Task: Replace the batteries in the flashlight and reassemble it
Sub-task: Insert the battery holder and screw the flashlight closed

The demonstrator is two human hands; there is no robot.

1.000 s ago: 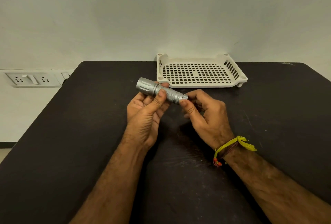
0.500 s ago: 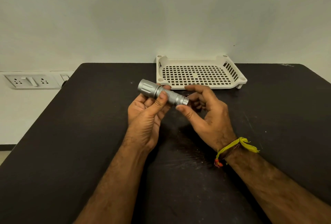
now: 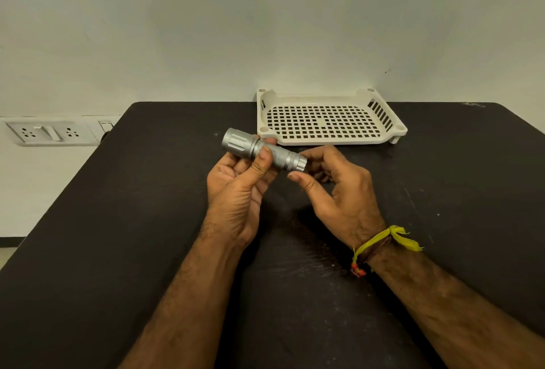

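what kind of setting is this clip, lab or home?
Hard to say; likely a plain staged workspace, not a kitchen or workshop. A bare black table stands against a blank wall, with a wall socket panel and one white slotted tray.

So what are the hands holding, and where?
The left hand grips the flashlight round its middle. The right hand is at the tail end, but a grip cannot be told.

bare table (image 3: 147, 221) all round, tray (image 3: 330, 140) blocking far edge

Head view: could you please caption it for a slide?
Left hand grips a silver flashlight; right hand at its tail cap.
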